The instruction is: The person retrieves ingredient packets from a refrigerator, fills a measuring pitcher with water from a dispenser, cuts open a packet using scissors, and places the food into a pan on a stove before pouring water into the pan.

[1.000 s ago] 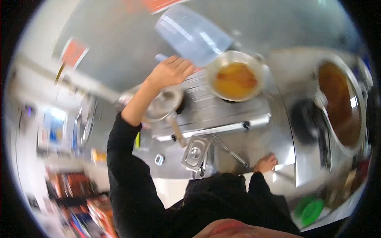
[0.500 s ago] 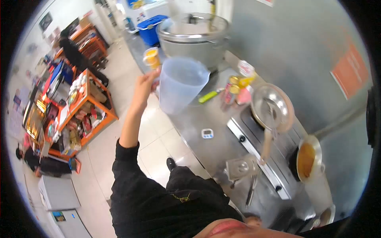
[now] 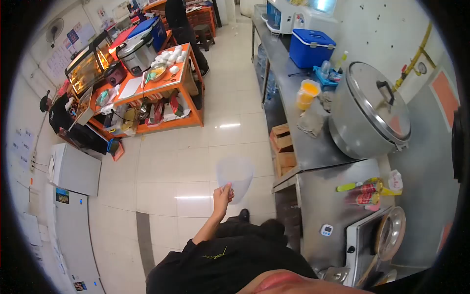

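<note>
Clear plastic jug (image 3: pixel 235 177), gripped by left hand (image 3: pixel 222 197) fingers, above floor

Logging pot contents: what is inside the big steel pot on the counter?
Nothing shows: the large round steel pot is covered by its metal lid with a black handle, so its contents are hidden.

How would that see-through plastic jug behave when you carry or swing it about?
The jug probably feels light: the left hand carries it alone by one side, and nothing shows inside. It looks stiff enough to keep its shape, since its walls show no buckling. Being tall and apparently empty, it might tip easily if nudged when set down.
</note>
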Tool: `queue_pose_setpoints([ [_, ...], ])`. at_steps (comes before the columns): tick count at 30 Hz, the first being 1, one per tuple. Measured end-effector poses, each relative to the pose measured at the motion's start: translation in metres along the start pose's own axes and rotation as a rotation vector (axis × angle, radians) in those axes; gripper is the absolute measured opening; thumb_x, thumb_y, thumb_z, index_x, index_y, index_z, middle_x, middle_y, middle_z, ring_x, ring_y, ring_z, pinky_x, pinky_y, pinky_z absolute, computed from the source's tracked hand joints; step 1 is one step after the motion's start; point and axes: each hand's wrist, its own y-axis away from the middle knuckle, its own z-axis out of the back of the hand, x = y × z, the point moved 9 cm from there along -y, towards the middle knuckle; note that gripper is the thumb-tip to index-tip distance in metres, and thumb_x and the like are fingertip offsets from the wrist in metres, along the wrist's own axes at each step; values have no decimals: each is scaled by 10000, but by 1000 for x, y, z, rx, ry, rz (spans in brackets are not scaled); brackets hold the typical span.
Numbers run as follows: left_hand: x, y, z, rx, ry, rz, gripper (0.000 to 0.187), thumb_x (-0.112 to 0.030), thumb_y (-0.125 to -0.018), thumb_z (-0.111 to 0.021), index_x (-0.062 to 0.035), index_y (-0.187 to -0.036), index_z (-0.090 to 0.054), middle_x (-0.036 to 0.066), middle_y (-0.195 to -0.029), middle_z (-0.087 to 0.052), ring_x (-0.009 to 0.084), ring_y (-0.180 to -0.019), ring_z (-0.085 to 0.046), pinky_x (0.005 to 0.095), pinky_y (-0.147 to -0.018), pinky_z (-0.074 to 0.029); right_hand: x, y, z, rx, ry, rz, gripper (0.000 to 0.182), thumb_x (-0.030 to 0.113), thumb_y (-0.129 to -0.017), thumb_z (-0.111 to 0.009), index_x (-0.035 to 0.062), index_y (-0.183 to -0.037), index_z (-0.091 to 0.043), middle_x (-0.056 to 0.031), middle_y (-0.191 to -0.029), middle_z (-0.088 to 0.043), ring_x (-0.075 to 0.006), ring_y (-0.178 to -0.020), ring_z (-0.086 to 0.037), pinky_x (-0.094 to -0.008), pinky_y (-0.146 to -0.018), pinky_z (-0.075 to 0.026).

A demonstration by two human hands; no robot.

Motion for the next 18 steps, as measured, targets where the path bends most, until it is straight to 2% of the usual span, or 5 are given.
queue_pose_setpoints([
  [4,-65,-69,16,-10,-122,-137,421,-316,-911,-574,-86,-578,-459,-13,-526,-428,76,-465,-369,239,-435,-260,72,-68,1,65,-215,13,154,213,-932,-538,90,-1016,-580,-57,-854,-622,-217,-735,-605,-366,-620,-497],
  [6,-89,-112,2,4,-121,-210,406,-276,-895,-572,-87,-557,-448,-6,-507,-425,87,-455,-377,246,-440,-270,88,-111,2,30,-547,-46,166,226,-955,-506,100,-972,-612,-8,-653,-561,-111,-462,-502,-276,-388,-406],
  [12,-158,-263,-94,53,1,-306,355,-193,-856,-534,-85,-532,-438,8,-491,-414,103,-440,-383,253,-433,-269,188,-177,-11,269,-650,-147,185,235,-949,-495,129,-1053,-605,-15,-768,-596,-108,-613,-570,-260,-503,-478],
  [15,-172,-361,-153,166,-105,-316,299,-222,-875,-497,-65,-621,-518,-10,-504,-409,82,-437,-363,244,-430,-261,217,-216,-23,259,-677,-182,243,255,-929,-475,97,-1065,-599,-53,-791,-625,-143,-670,-605,-291,-544,-493],
  [18,-175,-454,-226,320,-97,-242,347,-212,-844,-531,-80,-536,-445,2,-493,-404,101,-448,-370,256,-441,-260,241,-254,-20,174,-593,-166,255,258,-932,-496,89,-1098,-589,-54,-847,-642,-154,-690,-615,-302,-540,-507],
])
